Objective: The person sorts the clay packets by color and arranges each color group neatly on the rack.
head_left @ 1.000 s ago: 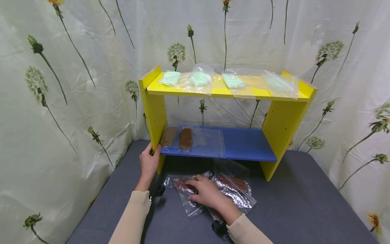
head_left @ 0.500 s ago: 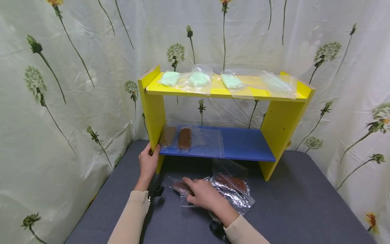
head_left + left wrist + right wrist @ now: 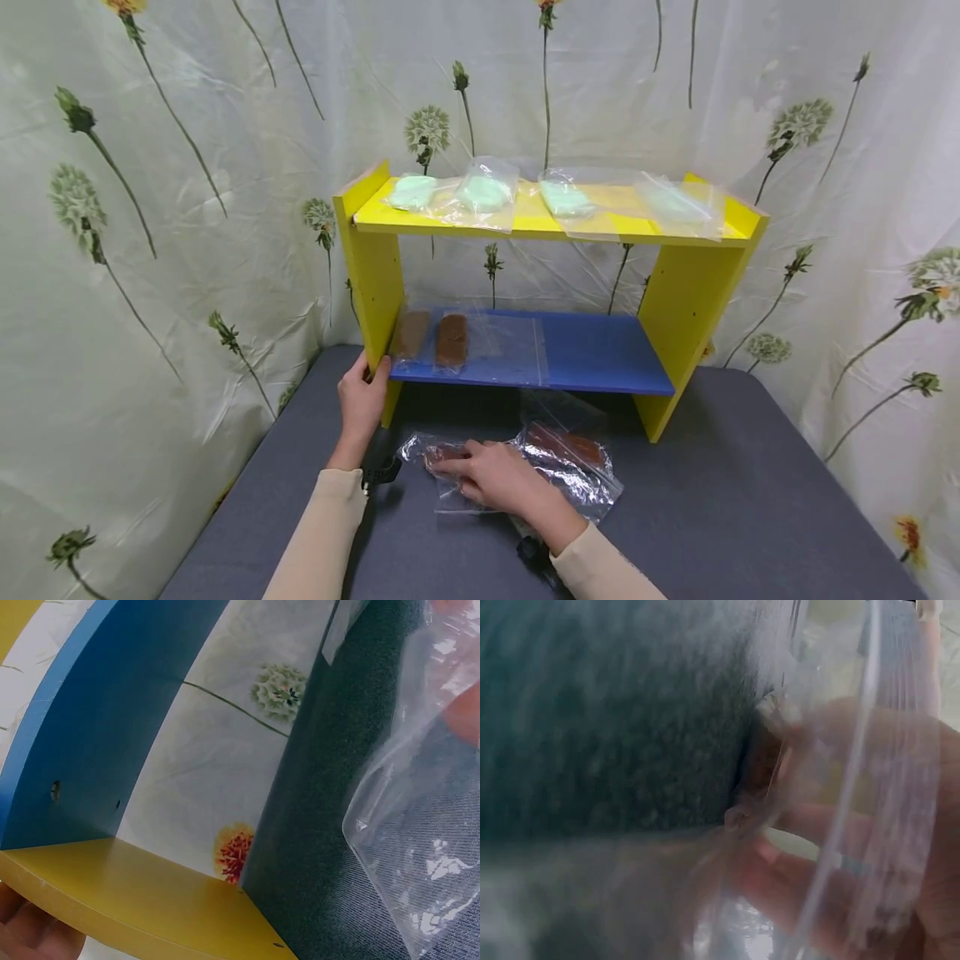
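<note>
A: Where does the bagged bar lie, and is it held?
B: Lower centre of the frame, on the dark table; the right hand touches it, index finger stretched out, but I can't tell whether the thumb pinches. Left of centre, the left hand grips the yellow side panel
A: How will the bar handle?
B: Light, I'd guess, with the clear film slick and floppy, the filling perhaps soft; best taken gently by its long sides, not the loose plastic
</note>
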Motion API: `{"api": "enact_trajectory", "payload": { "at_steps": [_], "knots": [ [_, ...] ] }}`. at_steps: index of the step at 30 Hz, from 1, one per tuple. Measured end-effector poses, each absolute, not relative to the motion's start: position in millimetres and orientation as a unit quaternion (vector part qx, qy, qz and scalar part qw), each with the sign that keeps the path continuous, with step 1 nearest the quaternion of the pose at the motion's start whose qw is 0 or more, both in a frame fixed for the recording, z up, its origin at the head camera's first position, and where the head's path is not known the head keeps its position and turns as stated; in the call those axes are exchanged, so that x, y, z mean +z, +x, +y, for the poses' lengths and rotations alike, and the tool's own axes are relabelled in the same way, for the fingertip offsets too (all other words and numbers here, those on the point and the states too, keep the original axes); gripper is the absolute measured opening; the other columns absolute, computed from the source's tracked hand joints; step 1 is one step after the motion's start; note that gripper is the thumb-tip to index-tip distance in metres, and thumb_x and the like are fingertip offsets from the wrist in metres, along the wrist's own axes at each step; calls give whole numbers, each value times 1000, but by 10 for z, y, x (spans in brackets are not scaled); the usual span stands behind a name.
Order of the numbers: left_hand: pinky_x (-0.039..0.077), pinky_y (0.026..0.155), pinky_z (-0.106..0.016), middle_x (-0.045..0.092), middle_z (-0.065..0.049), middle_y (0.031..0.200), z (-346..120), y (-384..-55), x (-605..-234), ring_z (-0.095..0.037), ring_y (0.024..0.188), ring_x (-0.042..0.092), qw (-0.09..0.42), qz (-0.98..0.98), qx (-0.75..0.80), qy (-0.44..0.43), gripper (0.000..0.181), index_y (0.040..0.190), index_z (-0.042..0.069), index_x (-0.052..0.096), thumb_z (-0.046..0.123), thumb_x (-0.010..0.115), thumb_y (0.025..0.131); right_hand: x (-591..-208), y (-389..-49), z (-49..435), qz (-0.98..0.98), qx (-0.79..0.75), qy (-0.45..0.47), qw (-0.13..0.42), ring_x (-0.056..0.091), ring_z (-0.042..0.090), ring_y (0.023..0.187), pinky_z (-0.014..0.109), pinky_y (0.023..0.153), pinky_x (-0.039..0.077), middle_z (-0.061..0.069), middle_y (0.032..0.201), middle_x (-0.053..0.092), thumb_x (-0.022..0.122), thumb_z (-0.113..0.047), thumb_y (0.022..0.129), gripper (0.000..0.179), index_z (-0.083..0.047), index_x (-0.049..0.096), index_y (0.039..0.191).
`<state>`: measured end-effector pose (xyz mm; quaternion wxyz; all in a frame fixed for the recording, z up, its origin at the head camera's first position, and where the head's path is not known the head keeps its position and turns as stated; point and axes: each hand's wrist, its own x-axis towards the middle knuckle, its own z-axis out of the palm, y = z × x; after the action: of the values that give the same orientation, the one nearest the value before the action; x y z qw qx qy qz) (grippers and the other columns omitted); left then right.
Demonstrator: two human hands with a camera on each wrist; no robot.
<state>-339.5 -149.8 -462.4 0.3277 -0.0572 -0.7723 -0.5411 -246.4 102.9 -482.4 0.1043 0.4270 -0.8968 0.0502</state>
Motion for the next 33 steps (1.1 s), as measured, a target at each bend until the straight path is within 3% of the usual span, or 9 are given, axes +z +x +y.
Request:
{"api": "enact_trajectory", "payload": {
  "at_steps": [4, 9, 14, 18, 22, 26, 31, 33],
  "knots": [
    [53, 67, -35, 67, -11, 90, -1493, -3404, -4628, -25, 78, 63, 333, -773, -537, -59, 26, 113, 10, 69, 32, 64, 100, -4853, -2445, 1006, -901, 25, 416, 120, 51, 8, 63, 24, 50, 41, -1, 101, 66, 69, -36, 96, 43, -42, 61, 138],
    [54, 70, -38, 68, -12, 93, -1482, -3398, -4614, -25, 80, 63, 328, -771, -543, -60, 28, 116, 10, 69, 33, 64, 100, -4875, -2430, 995, -911, 19, 395, 116, 57, 12, 69, 26, 51, 44, -1, 100, 63, 74, -52, 87, 55, -42, 59, 140],
    [55, 72, -39, 68, -12, 95, -1481, -3393, -4607, -25, 82, 64, 321, -770, -548, -59, 30, 118, 10, 68, 34, 63, 101, -4854, -2430, 987, -913, 57, 391, 106, 47, 6, 59, 23, 45, 35, -2, 91, 61, 80, -34, 86, 51, -38, 64, 135],
    [54, 71, -33, 68, -11, 94, -1489, -3400, -4621, -25, 82, 64, 320, -771, -548, -58, 29, 116, 11, 68, 34, 63, 101, -4848, -2451, 983, -914, 83, 388, 86, 39, 5, 55, 22, 45, 31, -6, 84, 57, 75, -24, 79, 57, -33, 65, 135],
    [52, 69, -25, 67, -10, 92, -1498, -3400, -4630, -23, 80, 63, 319, -769, -550, -59, 28, 115, 12, 69, 35, 63, 100, -4822, -2468, 996, -914, 113, 384, 70, 37, 5, 54, 22, 48, 30, -11, 76, 53, 73, -23, 78, 64, -29, 59, 140],
    [51, 68, -26, 68, -10, 93, -1501, -3392, -4626, -23, 80, 63, 317, -771, -550, -57, 28, 116, 12, 69, 34, 63, 100, -4796, -2478, 1021, -910, 149, 383, 51, 37, 4, 54, 22, 49, 30, -14, 68, 47, 73, -22, 81, 68, -27, 53, 145],
    [52, 69, -30, 68, -12, 95, -1501, -3388, -4623, -24, 81, 63, 313, -773, -550, -53, 29, 119, 12, 68, 34, 63, 101, -4813, -2465, 1030, -918, 118, 378, 35, 39, 6, 56, 24, 49, 31, -9, 79, 51, 70, -28, 86, 63, -35, 53, 146],
    [52, 70, -30, 68, -11, 96, -1500, -3388, -4621, -24, 82, 63, 312, -773, -550, -52, 30, 119, 12, 68, 34, 63, 101, -4827, -2443, 1021, -924, 87, 372, 33, 42, 7, 62, 25, 51, 34, -7, 89, 53, 71, -40, 89, 61, -40, 51, 147]
  ]
}}
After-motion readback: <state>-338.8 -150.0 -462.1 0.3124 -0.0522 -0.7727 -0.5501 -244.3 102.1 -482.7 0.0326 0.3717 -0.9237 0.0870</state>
